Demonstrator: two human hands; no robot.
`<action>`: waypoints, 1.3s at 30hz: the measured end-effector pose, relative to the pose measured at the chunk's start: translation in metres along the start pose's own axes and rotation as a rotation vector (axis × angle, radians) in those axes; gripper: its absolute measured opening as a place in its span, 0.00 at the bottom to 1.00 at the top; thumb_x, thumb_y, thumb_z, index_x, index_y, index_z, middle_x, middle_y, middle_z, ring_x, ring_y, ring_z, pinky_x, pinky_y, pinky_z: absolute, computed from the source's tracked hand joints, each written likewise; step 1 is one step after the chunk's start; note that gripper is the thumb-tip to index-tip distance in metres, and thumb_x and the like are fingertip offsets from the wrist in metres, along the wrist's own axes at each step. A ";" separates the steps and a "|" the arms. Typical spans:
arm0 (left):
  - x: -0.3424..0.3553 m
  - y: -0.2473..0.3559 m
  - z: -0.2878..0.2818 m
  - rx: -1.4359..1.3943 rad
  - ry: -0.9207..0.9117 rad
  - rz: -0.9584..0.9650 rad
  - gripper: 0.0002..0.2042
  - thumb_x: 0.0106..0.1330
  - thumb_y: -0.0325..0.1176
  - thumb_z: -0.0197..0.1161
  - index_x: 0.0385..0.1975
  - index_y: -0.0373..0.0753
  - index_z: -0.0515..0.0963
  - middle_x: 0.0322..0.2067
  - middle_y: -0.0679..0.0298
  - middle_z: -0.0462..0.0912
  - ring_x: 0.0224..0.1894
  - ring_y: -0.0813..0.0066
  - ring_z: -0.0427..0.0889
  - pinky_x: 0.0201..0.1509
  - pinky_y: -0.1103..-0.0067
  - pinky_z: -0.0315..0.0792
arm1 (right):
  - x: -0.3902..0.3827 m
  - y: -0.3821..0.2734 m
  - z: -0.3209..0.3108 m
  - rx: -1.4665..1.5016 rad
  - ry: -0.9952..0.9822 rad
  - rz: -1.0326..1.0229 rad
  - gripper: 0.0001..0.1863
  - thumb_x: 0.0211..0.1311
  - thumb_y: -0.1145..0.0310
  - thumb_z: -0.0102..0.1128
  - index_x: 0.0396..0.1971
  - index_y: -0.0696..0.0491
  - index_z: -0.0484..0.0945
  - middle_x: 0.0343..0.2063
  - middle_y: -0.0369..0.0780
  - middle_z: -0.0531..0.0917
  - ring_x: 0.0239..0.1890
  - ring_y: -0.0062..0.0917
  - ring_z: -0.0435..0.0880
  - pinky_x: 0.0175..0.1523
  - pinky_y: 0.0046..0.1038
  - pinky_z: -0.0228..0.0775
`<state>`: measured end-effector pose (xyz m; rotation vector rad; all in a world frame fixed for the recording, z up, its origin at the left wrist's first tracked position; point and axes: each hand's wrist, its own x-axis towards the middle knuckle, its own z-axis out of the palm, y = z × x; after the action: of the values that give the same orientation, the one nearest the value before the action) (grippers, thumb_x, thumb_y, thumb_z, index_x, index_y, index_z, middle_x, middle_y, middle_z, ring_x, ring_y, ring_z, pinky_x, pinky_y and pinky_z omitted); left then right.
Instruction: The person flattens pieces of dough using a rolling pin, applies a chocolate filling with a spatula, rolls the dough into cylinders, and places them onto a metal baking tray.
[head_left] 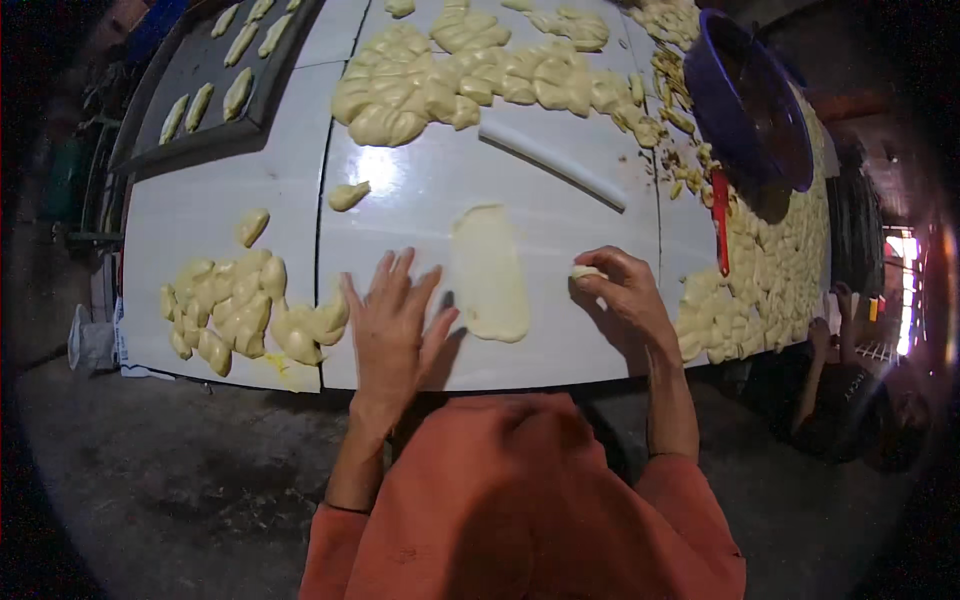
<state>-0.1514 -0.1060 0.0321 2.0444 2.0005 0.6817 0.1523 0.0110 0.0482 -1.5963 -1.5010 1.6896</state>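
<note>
A flattened oblong sheet of pale dough lies on the white table between my hands. To its left my left hand is open, fingers spread low over the tabletop, holding nothing. On the other side, my right hand pinches a small pale piece of dough between thumb and fingers. A white pipe-like rolling pin lies slanted beyond the sheet. Left of my left hand is a cluster of dough lumps. One lone dough piece sits farther back.
A dark tray holding several shaped dough pieces stands at the far left. Large dough piles cover the back. At the right are a purple basin, a red-handled tool and many dough pieces. Another person is beyond the right edge.
</note>
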 end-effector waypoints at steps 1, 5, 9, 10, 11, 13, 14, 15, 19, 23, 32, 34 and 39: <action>0.005 0.016 0.012 -0.048 -0.032 0.070 0.25 0.66 0.42 0.71 0.62 0.44 0.78 0.68 0.55 0.72 0.72 0.53 0.69 0.76 0.37 0.46 | 0.004 0.016 -0.006 -0.196 -0.002 -0.145 0.14 0.63 0.69 0.68 0.46 0.57 0.85 0.48 0.42 0.83 0.50 0.28 0.82 0.56 0.31 0.75; 0.010 0.077 0.048 -0.201 -0.137 0.221 0.22 0.67 0.41 0.70 0.60 0.44 0.78 0.64 0.57 0.76 0.69 0.58 0.74 0.76 0.39 0.51 | 0.009 0.017 -0.020 -0.765 -0.047 -0.533 0.20 0.69 0.58 0.62 0.54 0.55 0.84 0.60 0.47 0.79 0.68 0.42 0.71 0.74 0.43 0.55; 0.009 0.110 0.091 -0.132 -0.222 0.246 0.30 0.69 0.46 0.67 0.69 0.42 0.72 0.70 0.57 0.71 0.73 0.58 0.68 0.79 0.41 0.45 | 0.007 0.033 -0.031 -0.569 -0.029 -0.627 0.26 0.72 0.55 0.59 0.64 0.54 0.77 0.67 0.49 0.75 0.72 0.44 0.68 0.75 0.45 0.54; 0.014 0.120 0.099 -0.102 -0.225 0.259 0.34 0.69 0.49 0.66 0.71 0.40 0.67 0.73 0.56 0.67 0.76 0.57 0.63 0.79 0.41 0.43 | 0.003 0.039 -0.035 -0.627 -0.061 -0.656 0.30 0.73 0.52 0.56 0.67 0.55 0.73 0.68 0.49 0.73 0.73 0.44 0.67 0.77 0.46 0.52; 0.019 0.127 0.105 -0.071 -0.226 0.271 0.38 0.69 0.51 0.65 0.74 0.38 0.63 0.75 0.55 0.63 0.78 0.56 0.59 0.79 0.40 0.42 | 0.000 0.045 -0.038 -0.684 -0.095 -0.688 0.34 0.74 0.48 0.54 0.70 0.56 0.69 0.70 0.49 0.72 0.74 0.44 0.66 0.78 0.47 0.49; 0.021 0.135 0.125 0.038 -0.323 0.267 0.43 0.69 0.57 0.61 0.76 0.33 0.57 0.78 0.50 0.56 0.81 0.52 0.52 0.79 0.39 0.40 | 0.004 0.070 -0.040 -0.832 -0.121 -0.760 0.45 0.73 0.34 0.46 0.75 0.55 0.61 0.74 0.48 0.67 0.78 0.41 0.61 0.81 0.54 0.39; 0.019 0.139 0.131 0.053 -0.318 0.235 0.43 0.70 0.59 0.60 0.76 0.33 0.58 0.77 0.48 0.57 0.81 0.51 0.52 0.79 0.39 0.40 | 0.007 0.078 -0.042 -0.821 -0.128 -0.767 0.45 0.73 0.34 0.46 0.75 0.55 0.61 0.74 0.48 0.67 0.78 0.41 0.61 0.81 0.54 0.39; 0.015 0.141 0.132 0.065 -0.321 0.226 0.43 0.70 0.59 0.60 0.76 0.33 0.58 0.77 0.48 0.57 0.81 0.51 0.52 0.79 0.39 0.40 | 0.011 0.083 -0.044 -0.962 -0.098 -0.801 0.47 0.71 0.30 0.43 0.75 0.53 0.61 0.75 0.46 0.66 0.78 0.40 0.60 0.81 0.58 0.36; -0.004 0.149 0.127 0.087 -0.315 0.182 0.45 0.69 0.64 0.57 0.76 0.34 0.58 0.77 0.46 0.57 0.80 0.48 0.54 0.77 0.38 0.42 | 0.020 0.080 -0.061 -1.199 -0.066 -0.827 0.51 0.66 0.23 0.37 0.76 0.48 0.62 0.77 0.41 0.62 0.81 0.36 0.53 0.80 0.65 0.28; -0.008 0.154 0.124 0.174 -0.347 0.164 0.46 0.69 0.65 0.57 0.77 0.35 0.56 0.77 0.44 0.56 0.80 0.49 0.55 0.75 0.34 0.42 | 0.020 0.072 -0.065 -1.187 -0.046 -0.820 0.48 0.68 0.26 0.40 0.75 0.48 0.64 0.77 0.41 0.62 0.80 0.36 0.55 0.80 0.64 0.29; 0.024 0.156 0.126 0.060 -0.262 0.104 0.49 0.67 0.67 0.58 0.75 0.30 0.58 0.75 0.43 0.60 0.80 0.48 0.54 0.77 0.36 0.38 | 0.010 0.078 -0.068 -1.080 -0.136 -0.787 0.39 0.72 0.39 0.51 0.74 0.51 0.65 0.75 0.42 0.65 0.79 0.37 0.59 0.80 0.63 0.33; 0.029 0.155 0.124 0.083 -0.306 0.100 0.50 0.66 0.68 0.57 0.75 0.30 0.57 0.76 0.43 0.58 0.80 0.48 0.53 0.77 0.37 0.38 | 0.013 0.076 -0.073 -0.835 -0.087 -0.787 0.39 0.73 0.40 0.51 0.74 0.52 0.65 0.74 0.44 0.67 0.78 0.38 0.60 0.80 0.62 0.34; 0.017 0.144 0.130 0.152 -0.338 0.144 0.46 0.70 0.66 0.55 0.79 0.39 0.54 0.78 0.46 0.53 0.81 0.48 0.50 0.74 0.30 0.37 | 0.026 0.068 -0.049 -1.025 -0.188 -0.852 0.47 0.70 0.28 0.39 0.74 0.51 0.65 0.75 0.42 0.67 0.79 0.38 0.59 0.80 0.63 0.32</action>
<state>0.0352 -0.0764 -0.0132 2.2287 1.7729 0.1902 0.2140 0.0291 -0.0117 -0.8113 -2.8376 0.5794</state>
